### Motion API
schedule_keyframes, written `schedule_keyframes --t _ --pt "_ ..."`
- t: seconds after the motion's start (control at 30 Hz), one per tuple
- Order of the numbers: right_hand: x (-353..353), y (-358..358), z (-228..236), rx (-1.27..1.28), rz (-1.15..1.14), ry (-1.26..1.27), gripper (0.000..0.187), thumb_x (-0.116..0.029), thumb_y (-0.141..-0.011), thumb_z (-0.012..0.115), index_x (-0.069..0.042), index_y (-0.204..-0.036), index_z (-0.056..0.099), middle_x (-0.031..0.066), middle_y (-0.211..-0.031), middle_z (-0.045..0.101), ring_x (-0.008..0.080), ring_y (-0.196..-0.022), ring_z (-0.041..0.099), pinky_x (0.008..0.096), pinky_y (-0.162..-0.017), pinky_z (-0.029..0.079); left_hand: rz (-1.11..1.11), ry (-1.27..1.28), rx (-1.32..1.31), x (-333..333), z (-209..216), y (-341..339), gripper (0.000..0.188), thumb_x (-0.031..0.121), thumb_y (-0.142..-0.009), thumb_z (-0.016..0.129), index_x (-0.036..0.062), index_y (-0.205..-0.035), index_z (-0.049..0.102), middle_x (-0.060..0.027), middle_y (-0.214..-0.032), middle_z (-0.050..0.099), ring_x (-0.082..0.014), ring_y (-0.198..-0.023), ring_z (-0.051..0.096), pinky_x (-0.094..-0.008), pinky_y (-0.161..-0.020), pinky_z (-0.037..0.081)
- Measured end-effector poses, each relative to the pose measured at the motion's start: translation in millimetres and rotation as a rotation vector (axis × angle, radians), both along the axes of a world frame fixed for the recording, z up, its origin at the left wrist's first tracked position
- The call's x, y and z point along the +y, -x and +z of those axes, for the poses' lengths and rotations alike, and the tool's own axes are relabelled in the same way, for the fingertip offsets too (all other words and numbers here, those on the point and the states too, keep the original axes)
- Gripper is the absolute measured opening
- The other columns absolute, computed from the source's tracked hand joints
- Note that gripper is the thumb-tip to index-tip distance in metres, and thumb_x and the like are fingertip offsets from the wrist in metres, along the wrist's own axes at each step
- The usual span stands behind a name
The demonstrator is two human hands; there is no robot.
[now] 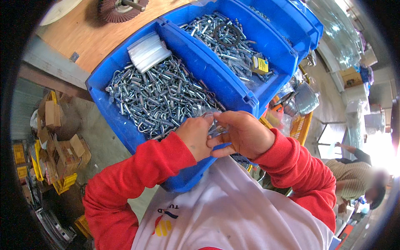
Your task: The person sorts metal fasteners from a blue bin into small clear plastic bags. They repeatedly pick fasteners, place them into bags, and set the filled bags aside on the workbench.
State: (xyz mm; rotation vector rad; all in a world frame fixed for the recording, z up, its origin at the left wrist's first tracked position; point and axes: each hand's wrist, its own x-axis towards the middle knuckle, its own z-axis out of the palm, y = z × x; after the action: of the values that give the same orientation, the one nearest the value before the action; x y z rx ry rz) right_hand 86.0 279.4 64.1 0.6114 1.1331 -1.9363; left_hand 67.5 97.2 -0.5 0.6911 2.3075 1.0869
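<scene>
- The step in hand looks like handling a small clear plastic bag with both hands, most likely parting its mouth or filling it; which of the two cannot be made out.
- The bag is at the fingertips, above the near right part of the front blue bin, just over the heaped metal fittings.
- The left hand reaches in with its back turned up and its fingers bent toward the bag. Most of its fingertips are hidden, so how tightly its grip is closed is not clear.
- The right hand has thumb and forefinger drawn nearly together at the plastic, a narrow pinch by the look of it. Its other fingers curl loosely toward the left hand, with gaps between them.
- Whether a metal fitting sits inside the bag or between the fingers is too small and too covered to judge.
- The next move seems to call for one hand steadying the thin film while the other works its edge, with a light grip, since the plastic could slip or crumple.
- Spare supplies lie within reach: a stack of clear bags rests on the fittings toward the back of the same bin.
- Beside it, the second blue bin holds more metal pieces, a black ring and a small yellow-labelled box.
</scene>
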Motion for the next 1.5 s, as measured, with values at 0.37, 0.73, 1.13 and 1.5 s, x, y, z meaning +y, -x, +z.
schedule_keyframes --t 0.37,0.73,1.13,1.5 --pt "38.5 -6.2 35.3 0.676 0.22 -0.191 0.038 -0.028 -0.105 0.059 0.005 -0.12 0.066 0.0068 -0.094 0.072 0.0133 -0.081 0.069 0.028 -0.071 0.056 0.294 -0.068 0.006 -24.8 66.8 9.6 0.055 -0.001 -0.081 0.064 -0.0121 -0.134 0.056 -0.0331 -0.109 0.07 -0.0368 -0.09 0.075 -0.0409 -0.074 0.06" --pt "158.9 115.1 -114.1 1.259 0.245 -1.127 0.018 -0.016 -0.091 0.069 0.0 -0.098 0.075 0.0146 -0.084 0.073 0.0289 -0.072 0.069 0.041 -0.068 0.055 0.213 -0.01 0.034 -0.7 41.5 40.4 0.042 0.01 -0.089 0.069 -0.0137 -0.123 0.064 -0.0207 -0.096 0.076 -0.0201 -0.068 0.075 -0.0316 -0.058 0.057" --pt "129.9 145.7 -152.8 1.207 0.792 -1.602 0.016 -0.019 -0.081 0.065 -0.006 -0.089 0.071 0.0195 -0.088 0.072 0.0364 -0.088 0.073 0.0496 -0.073 0.059 0.201 0.019 0.086 19.7 47.2 51.6 0.035 0.018 -0.086 0.075 -0.0077 -0.11 0.069 -0.0231 -0.081 0.071 -0.0349 -0.067 0.072 -0.0388 -0.061 0.056" --pt "120.4 125.9 -166.8 1.063 0.773 -1.155 0.025 -0.012 -0.085 0.067 0.003 -0.105 0.062 0.0306 -0.097 0.07 0.0503 -0.091 0.068 0.0548 -0.08 0.055 0.152 -0.031 0.107 17.0 41.2 52.3 0.032 0.02 -0.088 0.074 -0.006 -0.105 0.07 -0.0243 -0.082 0.071 -0.036 -0.07 0.073 -0.0398 -0.061 0.056"
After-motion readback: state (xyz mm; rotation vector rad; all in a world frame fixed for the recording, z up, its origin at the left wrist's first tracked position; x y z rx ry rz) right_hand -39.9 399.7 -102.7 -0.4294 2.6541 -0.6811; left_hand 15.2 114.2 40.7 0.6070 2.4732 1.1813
